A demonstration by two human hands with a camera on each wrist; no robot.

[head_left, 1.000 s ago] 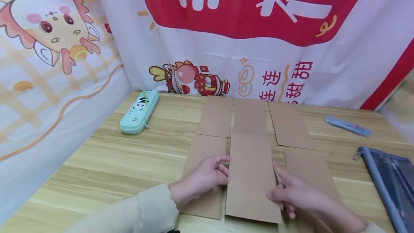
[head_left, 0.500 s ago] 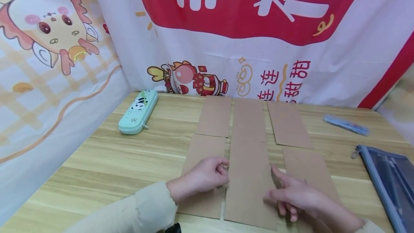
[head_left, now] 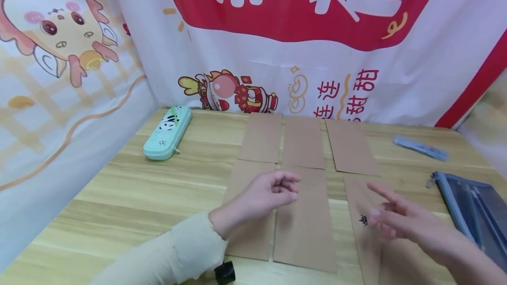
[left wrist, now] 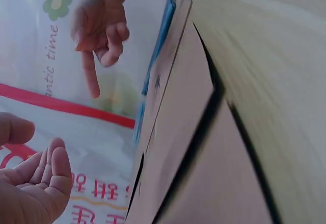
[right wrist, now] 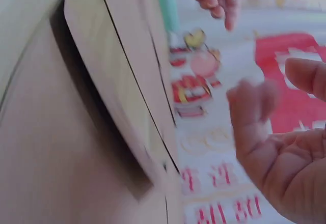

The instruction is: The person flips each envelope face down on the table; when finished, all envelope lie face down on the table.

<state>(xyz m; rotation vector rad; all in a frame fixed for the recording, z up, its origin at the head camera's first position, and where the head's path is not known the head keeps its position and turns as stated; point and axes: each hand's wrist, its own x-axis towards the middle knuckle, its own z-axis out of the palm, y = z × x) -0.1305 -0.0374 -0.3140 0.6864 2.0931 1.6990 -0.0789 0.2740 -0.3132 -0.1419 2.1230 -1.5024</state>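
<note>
Brown kraft paper cards lie flat in two rows of three in the head view. My left hand (head_left: 269, 195) hovers over the front left card (head_left: 253, 236) and the left edge of the front middle card (head_left: 305, 232), its fingers loosely curved around nothing. Above the front right card (head_left: 358, 201), which bears a small dark printed mark, is my right hand (head_left: 408, 217), index finger extended and holding nothing. The left wrist view shows both hands apart from the cards. Behind are the back left card (head_left: 260, 137), back middle card (head_left: 303, 142) and back right card (head_left: 351, 146).
A mint panda pencil case (head_left: 168, 133) lies at the table's back left. To the right are a slim clear blue packet (head_left: 420, 147) and a blue mesh zip pouch (head_left: 471, 201) with pens inside. Printed cloth (head_left: 237, 52) hangs behind the wooden table (head_left: 119, 206).
The front middle card, earlier between both hands and overlapping the back middle one, now lies flat just in front of it. Both hands have let go; the right moved right, the left up and rightward.
</note>
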